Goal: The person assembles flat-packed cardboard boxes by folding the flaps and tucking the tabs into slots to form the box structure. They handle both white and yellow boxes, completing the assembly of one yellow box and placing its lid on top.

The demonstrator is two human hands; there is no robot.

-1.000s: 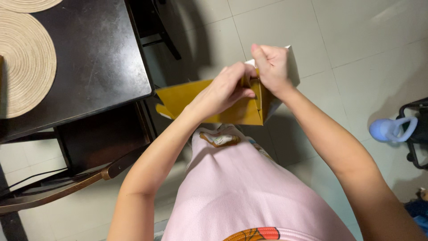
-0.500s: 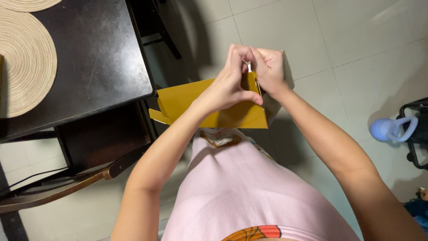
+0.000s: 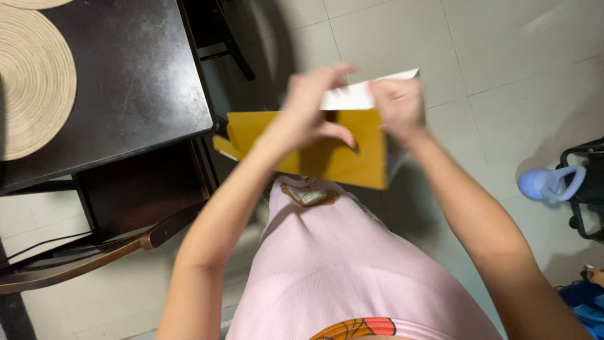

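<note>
Count: two hands, one yellow envelope, one white sheet, one dark table, one woven placemat in full plus the edge of a second at the far left corner, one wooden chair, one pale blue bottle.
Left hand (image 3: 314, 116): closed on the yellow envelope (image 3: 343, 157), thumb lying across its front face and fingers curled over the top edge; blurred by motion.
Right hand (image 3: 397, 107): pinching the white sheet (image 3: 355, 96) at the envelope's right top corner; finger detail too blurred to tell more.
Envelope look: flat mustard-yellow paper, wider than tall, held upright in the air over the pale tiled floor (image 3: 503, 63), in front of the person's pink top (image 3: 340, 271); a folded flap pokes out at its left end.
White sheet: stands out of the envelope's top, a slanted strip reaching to the right.
Surroundings: dark table (image 3: 138, 82) at far left with the woven placemat (image 3: 31, 82) on it; wooden chair (image 3: 126, 242) near left; pale blue bottle (image 3: 547, 182) on the floor, well to the right.
Change: half a second ago both hands were bunched together at the envelope's top with only a sliver of white showing; now they are spread apart and far more of the sheet is out.
</note>
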